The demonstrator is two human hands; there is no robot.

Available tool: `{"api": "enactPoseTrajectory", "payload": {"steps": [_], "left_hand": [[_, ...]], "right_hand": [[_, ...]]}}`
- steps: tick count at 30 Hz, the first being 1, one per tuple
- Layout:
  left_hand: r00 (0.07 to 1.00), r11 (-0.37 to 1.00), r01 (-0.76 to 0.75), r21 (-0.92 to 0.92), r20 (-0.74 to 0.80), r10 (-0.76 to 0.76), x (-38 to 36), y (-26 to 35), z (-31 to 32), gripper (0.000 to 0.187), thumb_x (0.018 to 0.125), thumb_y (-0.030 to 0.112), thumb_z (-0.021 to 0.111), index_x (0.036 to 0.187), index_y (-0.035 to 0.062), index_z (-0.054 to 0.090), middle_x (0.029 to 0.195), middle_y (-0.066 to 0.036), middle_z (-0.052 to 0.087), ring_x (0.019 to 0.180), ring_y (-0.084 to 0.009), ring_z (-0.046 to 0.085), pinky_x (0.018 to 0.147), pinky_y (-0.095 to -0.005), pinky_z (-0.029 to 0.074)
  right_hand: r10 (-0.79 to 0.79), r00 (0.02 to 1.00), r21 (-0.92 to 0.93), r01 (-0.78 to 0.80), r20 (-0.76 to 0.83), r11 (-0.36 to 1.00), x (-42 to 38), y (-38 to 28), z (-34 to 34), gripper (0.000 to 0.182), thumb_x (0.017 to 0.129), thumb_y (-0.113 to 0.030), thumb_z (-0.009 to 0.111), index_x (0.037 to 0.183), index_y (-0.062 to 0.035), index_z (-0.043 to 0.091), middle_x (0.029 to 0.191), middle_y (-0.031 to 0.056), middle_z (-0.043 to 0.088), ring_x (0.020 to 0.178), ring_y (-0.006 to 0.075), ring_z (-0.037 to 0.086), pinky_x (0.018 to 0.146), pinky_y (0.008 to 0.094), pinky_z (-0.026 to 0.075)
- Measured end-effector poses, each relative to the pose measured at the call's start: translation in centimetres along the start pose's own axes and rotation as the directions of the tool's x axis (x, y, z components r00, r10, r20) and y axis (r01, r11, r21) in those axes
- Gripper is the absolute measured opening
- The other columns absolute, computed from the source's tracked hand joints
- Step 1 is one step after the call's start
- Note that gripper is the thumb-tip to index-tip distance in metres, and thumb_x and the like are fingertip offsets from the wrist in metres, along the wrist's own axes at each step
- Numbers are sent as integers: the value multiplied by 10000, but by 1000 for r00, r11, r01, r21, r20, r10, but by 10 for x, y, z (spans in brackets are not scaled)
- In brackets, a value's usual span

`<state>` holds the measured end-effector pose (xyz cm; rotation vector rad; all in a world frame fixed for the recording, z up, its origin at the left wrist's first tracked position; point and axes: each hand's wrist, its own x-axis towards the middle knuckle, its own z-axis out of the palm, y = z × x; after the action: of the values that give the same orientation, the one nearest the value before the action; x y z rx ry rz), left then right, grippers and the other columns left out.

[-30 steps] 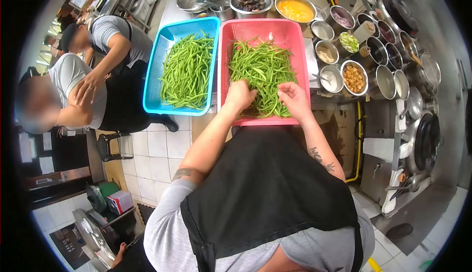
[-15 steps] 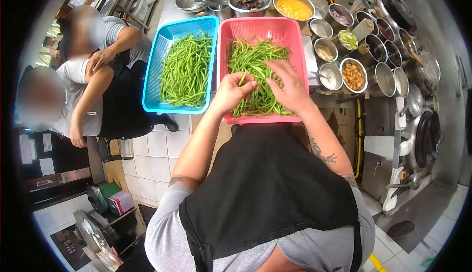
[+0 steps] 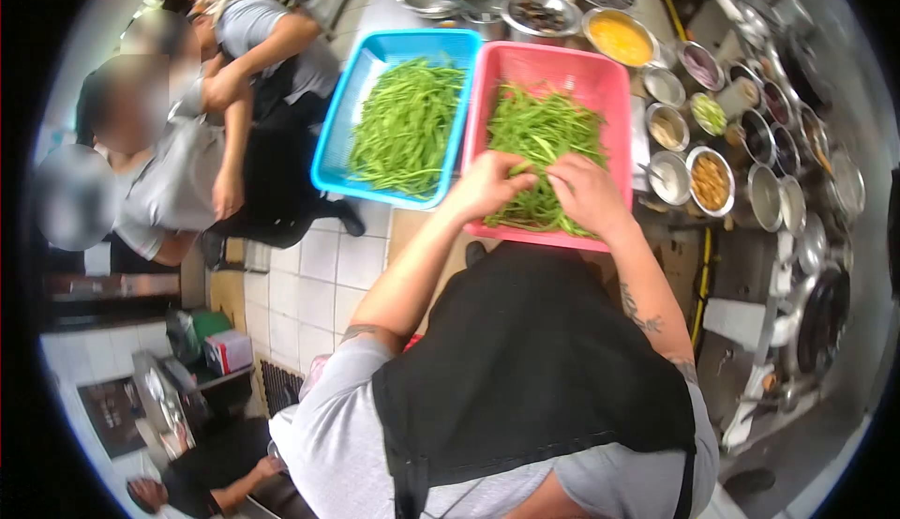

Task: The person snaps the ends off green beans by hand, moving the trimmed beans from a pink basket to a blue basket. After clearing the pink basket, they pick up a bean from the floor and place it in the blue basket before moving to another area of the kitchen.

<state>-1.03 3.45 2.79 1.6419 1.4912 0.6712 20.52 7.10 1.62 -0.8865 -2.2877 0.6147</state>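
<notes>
Left hand [image 3: 489,187] and right hand [image 3: 589,196] curled, fingertips drawn in—hold too blurred to tell. Best pinch lightly, low over green beans [image 3: 546,127], inside pink basket [image 3: 615,111].

Restaurant-type kitchen, w/ steel counter [image 3: 395,10], ingredient bowls [image 3: 621,38] & tiled floor [image 3: 319,255].

No legible text, label, brand, number or sign. Dark tattoo markings [image 3: 640,310] on the right forearm [image 3: 647,285]: indistinct, unreadable. Face of the white-and-red box [image 3: 228,351]: blurred, no characters resolvable. Pale sheet [image 3: 97,258] on the dark panel: no characters resolvable.
</notes>
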Motion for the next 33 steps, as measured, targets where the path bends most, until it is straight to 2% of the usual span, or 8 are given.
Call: {"api": "enactPoseTrajectory", "payload": {"steps": [8, 11, 12, 16, 19, 22, 28, 33], "left_hand": [[999, 978, -36, -203, -20, 33, 3, -8, 21, 220, 917, 211, 705, 870, -4, 718, 615, -72, 597, 583, -94, 518, 567, -329, 446], [999, 990, -43, -138, -18, 41, -2, 6, 17, 202, 914, 195, 688, 867, 1, 717, 623, -113, 619, 569, -142, 563, 578, -357, 462], [994, 993, -99, -63, -44, 96, 0, 6, 19, 199, 902, 193, 680, 857, 2, 707, 653, -177, 631, 577, -260, 604, 603, -400, 478], [993, 995, -63, 77, -92, 70, -3, 10, 21, 204, 875, 206, 696, 851, 4, 705, 702, -227, 636, 664, -382, 633, 638, -449, 488], [992, 992, -63, 108, -102, 74, -6, 10, 19, 207, 857, 217, 710, 857, 10, 712, 729, -244, 636, 713, -414, 638, 656, -470, 492], [993, 987, -82, 137, -76, 93, -6, 4, 22, 209, 845, 222, 717, 865, 14, 718, 747, -244, 644, 746, -417, 651, 676, -484, 500], [985, 975, -130, 181, -86, 148, -9, 4, 25, 196, 833, 203, 717, 836, 8, 704, 744, -243, 642, 770, -427, 649, 690, -496, 508], [979, 962, -178, 209, -62, 194, -6, 2, 27, 184, 829, 180, 712, 806, 0, 682, 736, -251, 630, 773, -442, 633, 667, -498, 499]], "right_hand": [[98, 995, 76, -98, -5, 992, -4, -10, 7, 110, 889, -81, 629, 953, -6, 678, 902, 137, 647, 845, 332, 655, 734, 400, 515], [184, 981, -2, -184, -58, 983, -9, -11, 10, 122, 893, -105, 637, 961, -13, 680, 904, 140, 651, 802, 319, 657, 714, 392, 515], [224, 969, -19, -227, -102, 974, -11, -9, 15, 133, 895, -118, 636, 968, -16, 679, 925, 140, 656, 805, 323, 660, 718, 396, 520], [382, 914, -25, -389, -138, 921, -9, 2, 3, 148, 898, -126, 646, 985, -8, 668, 966, 153, 658, 812, 305, 665, 715, 382, 523], [315, 939, 203, -284, -140, 937, -6, -10, -4, 141, 895, -111, 659, 975, 6, 658, 979, 147, 655, 824, 289, 661, 719, 377, 520], [240, 970, 282, -221, -35, 934, -6, -21, -4, 133, 880, -90, 671, 971, 5, 655, 962, 133, 658, 844, 304, 651, 742, 380, 519], [12, 1000, 26, -12, -18, 1000, -12, -12, 2, 86, 858, -86, 669, 910, -23, 644, 905, 135, 650, 855, 336, 638, 751, 415, 508], [77, 993, -70, -83, -92, 994, -15, -14, 11, 69, 851, -88, 668, 861, -36, 624, 842, 127, 635, 804, 348, 631, 728, 438, 499]]}}
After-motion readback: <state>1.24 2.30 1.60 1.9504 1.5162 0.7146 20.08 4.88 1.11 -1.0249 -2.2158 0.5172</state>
